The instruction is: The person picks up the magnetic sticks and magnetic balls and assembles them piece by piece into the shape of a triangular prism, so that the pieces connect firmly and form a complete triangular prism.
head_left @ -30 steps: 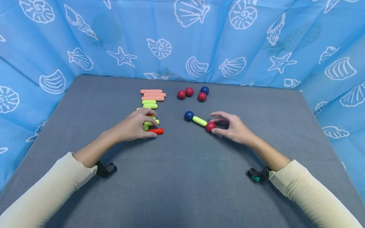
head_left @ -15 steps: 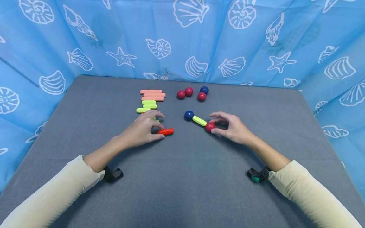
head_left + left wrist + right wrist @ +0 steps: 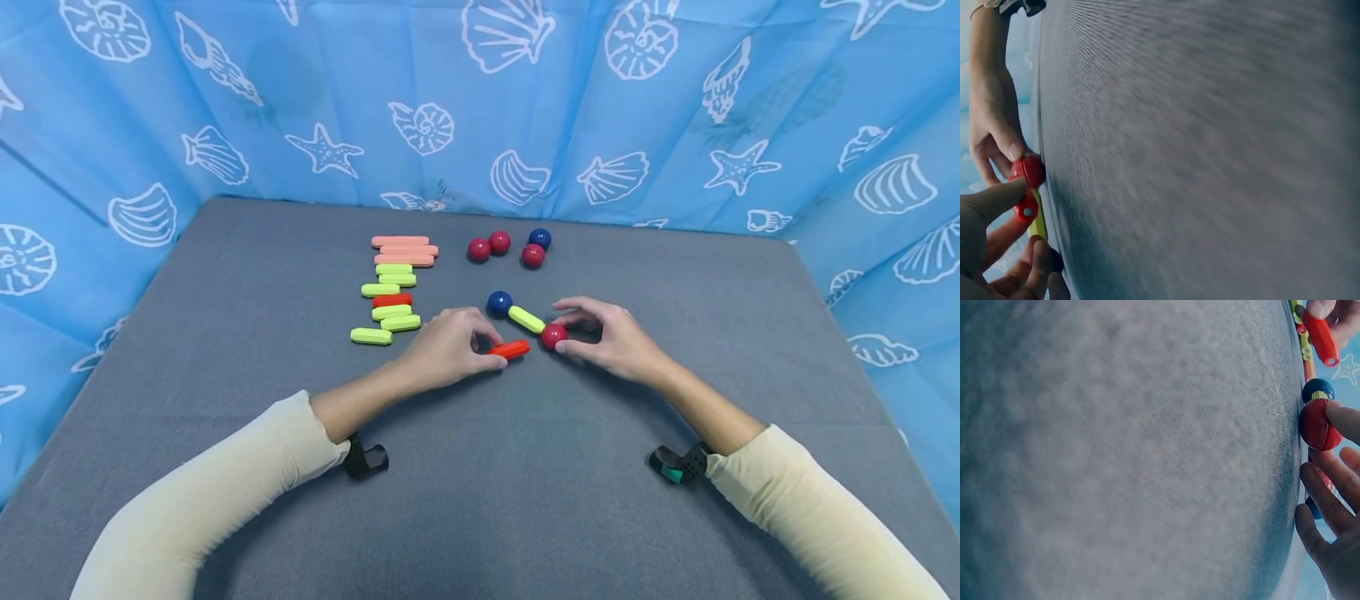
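Note:
My left hand (image 3: 450, 348) pinches a short red rod (image 3: 512, 350) between thumb and fingers, just above or on the grey table. A small pale dot shows in the rod's end (image 3: 1331, 362) in the right wrist view. My right hand (image 3: 613, 340) holds a red ball (image 3: 553, 336) with thumb and fingertips. That ball sits at one end of a yellow-green rod (image 3: 527, 319), whose other end meets a dark blue ball (image 3: 499, 303). The red rod's free end points at the red ball, with a small gap between them in the head view.
Left of centre lies a stepped column of rods: salmon ones (image 3: 408, 251), yellow-green ones (image 3: 371, 336) and a red one (image 3: 392, 300). Several balls rest farther back, red (image 3: 479, 249) and blue (image 3: 540, 239). A blue shell-print curtain (image 3: 442, 92) borders the grey table (image 3: 480, 500).
My left hand has carried the red rod rightward, away from the column of rods, to beside the red ball. My right hand has stayed on the ball.

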{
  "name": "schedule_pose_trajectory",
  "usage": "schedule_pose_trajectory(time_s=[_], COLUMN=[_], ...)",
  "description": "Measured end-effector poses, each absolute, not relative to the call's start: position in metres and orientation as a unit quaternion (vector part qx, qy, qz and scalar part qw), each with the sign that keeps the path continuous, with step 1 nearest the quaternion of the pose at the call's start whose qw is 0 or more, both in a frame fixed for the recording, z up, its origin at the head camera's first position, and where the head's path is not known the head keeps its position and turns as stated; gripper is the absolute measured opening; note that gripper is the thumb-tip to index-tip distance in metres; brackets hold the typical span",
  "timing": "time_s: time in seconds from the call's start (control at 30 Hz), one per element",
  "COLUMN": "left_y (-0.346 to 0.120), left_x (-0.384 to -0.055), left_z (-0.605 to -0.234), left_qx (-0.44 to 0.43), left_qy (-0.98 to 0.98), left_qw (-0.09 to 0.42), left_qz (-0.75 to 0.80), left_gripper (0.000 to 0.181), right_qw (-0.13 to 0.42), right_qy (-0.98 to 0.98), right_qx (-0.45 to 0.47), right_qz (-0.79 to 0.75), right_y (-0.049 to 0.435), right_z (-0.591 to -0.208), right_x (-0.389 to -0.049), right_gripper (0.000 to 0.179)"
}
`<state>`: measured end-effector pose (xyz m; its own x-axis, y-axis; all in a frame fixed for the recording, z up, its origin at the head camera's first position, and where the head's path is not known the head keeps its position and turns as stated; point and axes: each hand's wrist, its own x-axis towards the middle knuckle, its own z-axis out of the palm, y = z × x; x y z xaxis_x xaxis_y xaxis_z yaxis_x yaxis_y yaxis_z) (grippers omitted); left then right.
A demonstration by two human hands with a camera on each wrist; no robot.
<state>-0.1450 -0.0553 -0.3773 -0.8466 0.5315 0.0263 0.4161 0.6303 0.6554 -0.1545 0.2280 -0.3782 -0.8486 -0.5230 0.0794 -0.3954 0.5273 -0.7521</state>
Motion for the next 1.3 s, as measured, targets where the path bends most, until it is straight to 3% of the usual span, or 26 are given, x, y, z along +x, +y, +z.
schedule_pose_trajectory(time_s=[0.67,0.97,1.17,1.3], left_y=[-0.030,-0.094,-0.154,-0.186], left_x=[-0.151,-0.157,-0.158,-0.156], left_z=[-0.378,-0.360,-0.357,-0.361], left_qx=[0.257,0.299,0.267,0.235], left_qy=[0.912,0.896,0.915,0.936], left_qw=[0.088,0.057,0.014,0.012], left_qz=[0.306,0.325,0.302,0.260], left_gripper=[0.028,0.032,0.031,0.034], right_qw=[0.073,0.076,0.079,0.082], right_qy=[0.871,0.872,0.870,0.869], right_qx=[-0.262,-0.260,-0.262,-0.262], right_qz=[-0.409,-0.408,-0.411,-0.412], right_y=[0.228,0.227,0.227,0.227], right_z=[-0.379,-0.379,-0.378,-0.377], right_x=[-0.153,-0.152,-0.152,-0.153], right_gripper=[0.052,0.053,0.053,0.052])
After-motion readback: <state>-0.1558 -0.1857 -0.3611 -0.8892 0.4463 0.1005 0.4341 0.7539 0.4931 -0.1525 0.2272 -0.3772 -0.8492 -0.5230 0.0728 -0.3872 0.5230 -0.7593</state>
